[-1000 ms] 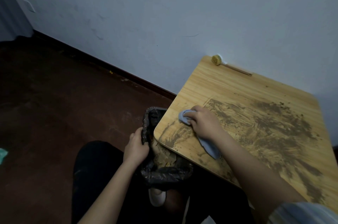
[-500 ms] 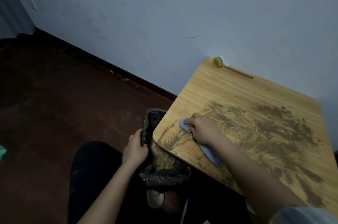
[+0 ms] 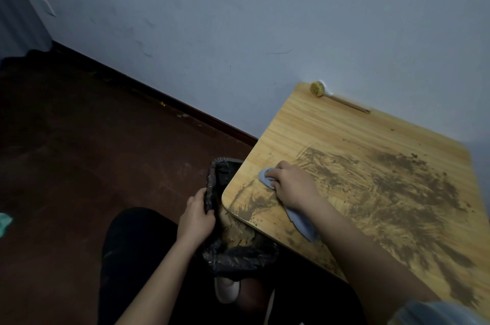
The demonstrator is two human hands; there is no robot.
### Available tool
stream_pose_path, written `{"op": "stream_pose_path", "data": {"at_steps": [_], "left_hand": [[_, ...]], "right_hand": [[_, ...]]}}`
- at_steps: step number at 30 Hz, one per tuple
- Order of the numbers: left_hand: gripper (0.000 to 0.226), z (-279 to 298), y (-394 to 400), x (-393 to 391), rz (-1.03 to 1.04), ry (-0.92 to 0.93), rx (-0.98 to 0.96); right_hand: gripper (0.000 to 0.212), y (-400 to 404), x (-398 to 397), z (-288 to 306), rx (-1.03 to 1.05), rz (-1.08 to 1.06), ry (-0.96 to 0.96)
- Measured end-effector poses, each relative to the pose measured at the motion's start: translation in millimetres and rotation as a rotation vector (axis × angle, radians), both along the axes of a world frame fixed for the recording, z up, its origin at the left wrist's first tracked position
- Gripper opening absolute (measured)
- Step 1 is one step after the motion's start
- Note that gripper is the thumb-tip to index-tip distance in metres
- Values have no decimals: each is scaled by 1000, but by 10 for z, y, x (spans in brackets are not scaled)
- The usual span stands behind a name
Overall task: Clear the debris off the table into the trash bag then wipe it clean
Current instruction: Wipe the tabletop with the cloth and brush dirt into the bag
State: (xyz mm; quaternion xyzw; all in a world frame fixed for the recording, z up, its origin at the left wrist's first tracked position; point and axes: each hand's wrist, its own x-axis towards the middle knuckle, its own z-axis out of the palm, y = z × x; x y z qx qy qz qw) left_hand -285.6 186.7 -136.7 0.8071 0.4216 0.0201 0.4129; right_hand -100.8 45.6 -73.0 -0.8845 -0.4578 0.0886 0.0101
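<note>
Two hands are at work here, and each has something in its grip. Your right hand lies on the wooden bench near its front left corner, fingers curled down over a blue cloth; one bunched end of the cloth shows ahead of your knuckles and the longer tail trails back under your wrist and forearm. Your left hand is off the bench, below its corner, with fingers and thumb closed on the rim of the black trash bag. The bag's mouth gapes just beside and partly under the bench corner, and you can see tan, leaf-like scraps lying inside it.

Brown dirt is smeared in streaks across most of the bench from the middle to the right side, with a smaller smudge at the corner beside the bag. The strip of bench along the wall looks largely bare wood. A small brush with a round yellowish head and a thin wooden handle lies at the far edge, against the pale wall.

Your dark trouser leg and a light shoe show below the bag, on a dark reddish floor. A bit of something green lies at the left edge of the floor.
</note>
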Motion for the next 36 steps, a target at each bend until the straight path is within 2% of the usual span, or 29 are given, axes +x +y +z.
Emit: {"op": "stream_pose_path", "data": {"at_steps": [7, 12, 17, 20, 23, 28, 32, 36], "left_hand": [[58, -5, 10, 3, -1, -3, -3], [57, -13, 2, 0, -4, -8, -2], [58, 3, 14, -7, -6, -11, -8], [58, 8, 36, -6, 1, -23, -14], [58, -4, 46, -2, 8, -35, -12], [57, -38, 37, 11, 0, -41, -35], [57, -56, 22, 5, -4, -31, -23], [56, -48, 19, -5, -3, -28, -14]], "right_hand": [[30, -18, -162, -26, 24, 199, 104], [30, 131, 27, 100, 93, -10, -23], [17, 334, 74, 130, -106, -124, -10], [17, 379, 39, 96, -150, -28, -10], [29, 346, -57, 64, -134, 153, 36], [29, 288, -170, 31, -113, 338, 103], [30, 358, -135, 54, -6, 211, 31], [33, 433, -178, 15, -22, 162, 27]]}}
